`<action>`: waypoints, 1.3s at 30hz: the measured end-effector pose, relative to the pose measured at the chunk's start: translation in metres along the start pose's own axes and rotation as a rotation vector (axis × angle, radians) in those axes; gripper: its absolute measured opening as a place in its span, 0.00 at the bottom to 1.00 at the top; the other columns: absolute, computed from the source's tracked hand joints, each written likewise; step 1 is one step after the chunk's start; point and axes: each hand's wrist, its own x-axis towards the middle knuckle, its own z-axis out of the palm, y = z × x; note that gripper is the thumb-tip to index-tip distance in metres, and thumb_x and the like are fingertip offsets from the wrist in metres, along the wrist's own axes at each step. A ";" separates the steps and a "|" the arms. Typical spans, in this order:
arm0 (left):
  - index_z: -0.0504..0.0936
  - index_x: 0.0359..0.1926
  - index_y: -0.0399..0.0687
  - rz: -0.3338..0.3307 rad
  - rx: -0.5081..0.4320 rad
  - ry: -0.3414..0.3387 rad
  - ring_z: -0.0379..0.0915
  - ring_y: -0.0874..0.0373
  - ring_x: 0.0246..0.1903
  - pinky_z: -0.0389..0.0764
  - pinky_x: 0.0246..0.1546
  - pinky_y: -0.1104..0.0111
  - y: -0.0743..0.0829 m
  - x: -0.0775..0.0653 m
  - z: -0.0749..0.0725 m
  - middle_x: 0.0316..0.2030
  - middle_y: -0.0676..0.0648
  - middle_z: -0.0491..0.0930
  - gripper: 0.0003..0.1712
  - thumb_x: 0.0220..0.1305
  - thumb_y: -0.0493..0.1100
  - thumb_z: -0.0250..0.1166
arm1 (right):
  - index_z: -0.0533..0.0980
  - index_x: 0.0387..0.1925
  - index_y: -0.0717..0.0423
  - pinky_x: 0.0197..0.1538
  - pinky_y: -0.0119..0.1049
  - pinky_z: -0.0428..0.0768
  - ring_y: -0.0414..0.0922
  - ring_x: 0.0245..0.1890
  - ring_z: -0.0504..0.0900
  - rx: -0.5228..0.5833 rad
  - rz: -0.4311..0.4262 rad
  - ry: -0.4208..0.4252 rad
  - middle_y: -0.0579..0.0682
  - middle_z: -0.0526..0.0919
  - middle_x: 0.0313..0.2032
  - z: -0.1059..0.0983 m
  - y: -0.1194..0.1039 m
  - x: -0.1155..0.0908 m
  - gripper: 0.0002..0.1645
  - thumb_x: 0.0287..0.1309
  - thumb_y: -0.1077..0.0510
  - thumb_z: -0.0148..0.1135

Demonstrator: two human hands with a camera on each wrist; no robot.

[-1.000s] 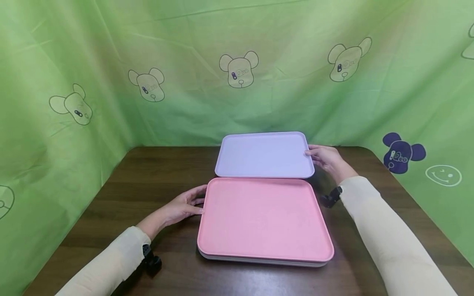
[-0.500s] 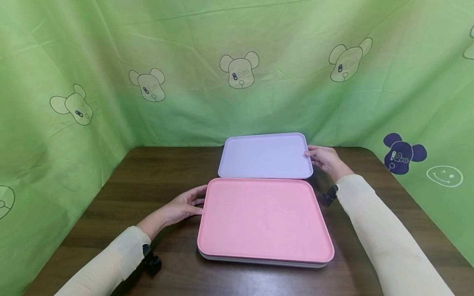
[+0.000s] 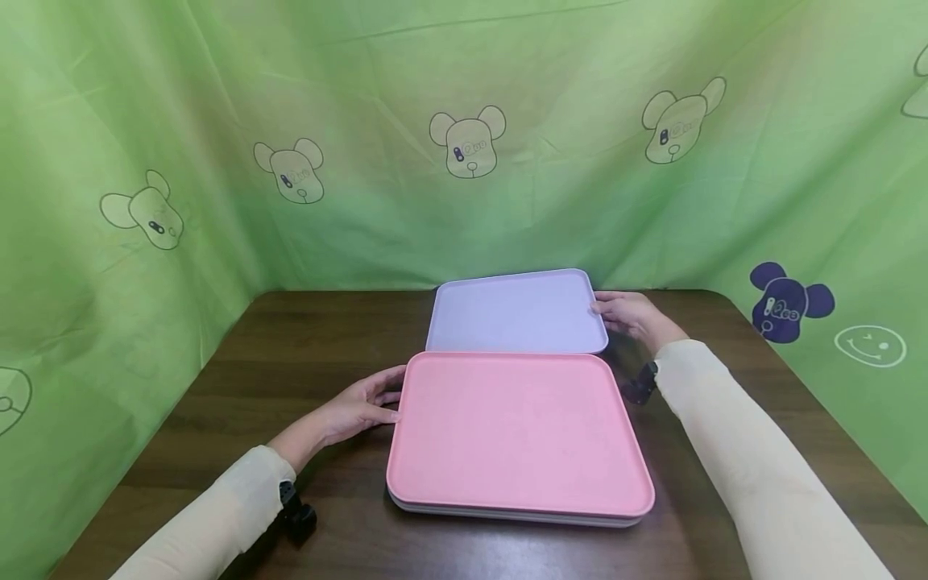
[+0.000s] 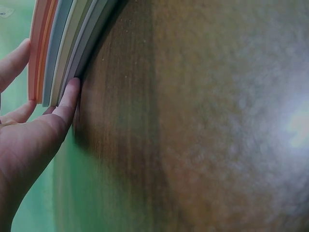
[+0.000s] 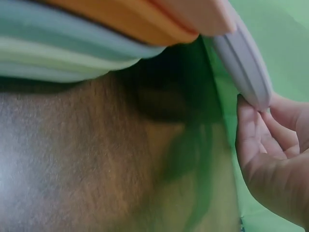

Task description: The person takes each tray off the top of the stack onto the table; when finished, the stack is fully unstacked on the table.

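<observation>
A lavender tray stands behind a stack of trays, tilted with its right end higher. Its near edge is hidden by the pink tray on top of the stack. My right hand pinches the lavender tray's right rim, thumb above and fingers beneath; the right wrist view shows the same rim between the fingertips. At the stack's left side, my left hand rests its fingertips against the edges. In the left wrist view the thumb touches the lowest layers, with another finger at the top tray.
Orange, blue and cream trays show as layered edges below the pink one, the blue tray among them. All stand on a dark wooden table. A green printed curtain hangs close behind the table's far edge.
The lavender tray has come down a little, and its far edge slopes more. Its near edge now disappears behind the pink tray. My right hand moved slightly left with it; the left hand stayed put.
</observation>
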 end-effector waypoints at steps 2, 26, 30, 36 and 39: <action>0.49 0.76 0.43 0.004 -0.002 0.000 0.54 0.40 0.68 0.71 0.59 0.58 0.000 0.000 0.000 0.74 0.40 0.47 0.48 0.60 0.30 0.65 | 0.44 0.72 0.72 0.41 0.25 0.78 0.29 0.31 0.80 -0.017 -0.008 -0.038 0.35 0.82 0.30 -0.003 0.003 0.000 0.38 0.70 0.67 0.50; 0.48 0.76 0.41 0.001 -0.002 -0.002 0.52 0.39 0.69 0.71 0.58 0.58 -0.002 0.000 0.001 0.74 0.39 0.46 0.49 0.60 0.31 0.66 | 0.40 0.71 0.75 0.62 0.37 0.67 0.62 0.69 0.51 -0.143 -0.040 -0.162 0.73 0.45 0.70 -0.006 0.031 0.000 0.41 0.64 0.76 0.48; 0.47 0.76 0.41 -0.002 0.003 -0.005 0.52 0.39 0.69 0.72 0.58 0.59 -0.002 0.000 0.001 0.74 0.38 0.45 0.49 0.60 0.30 0.66 | 0.41 0.71 0.77 0.58 0.33 0.71 0.64 0.69 0.51 -0.167 -0.072 -0.159 0.75 0.47 0.69 -0.003 0.031 0.000 0.41 0.61 0.77 0.49; 0.47 0.76 0.41 -0.002 -0.011 -0.003 0.52 0.39 0.69 0.72 0.57 0.59 0.000 -0.001 0.002 0.74 0.39 0.45 0.49 0.60 0.29 0.66 | 0.43 0.70 0.79 0.54 0.29 0.74 0.64 0.69 0.51 -0.194 -0.110 -0.167 0.76 0.49 0.68 0.002 0.031 0.003 0.42 0.58 0.78 0.52; 0.47 0.76 0.42 -0.002 -0.010 -0.004 0.52 0.40 0.69 0.72 0.58 0.59 0.001 -0.001 0.003 0.74 0.40 0.45 0.49 0.60 0.29 0.66 | 0.45 0.69 0.79 0.53 0.30 0.75 0.64 0.69 0.52 -0.209 -0.116 -0.157 0.76 0.51 0.67 0.005 0.031 0.005 0.41 0.58 0.78 0.52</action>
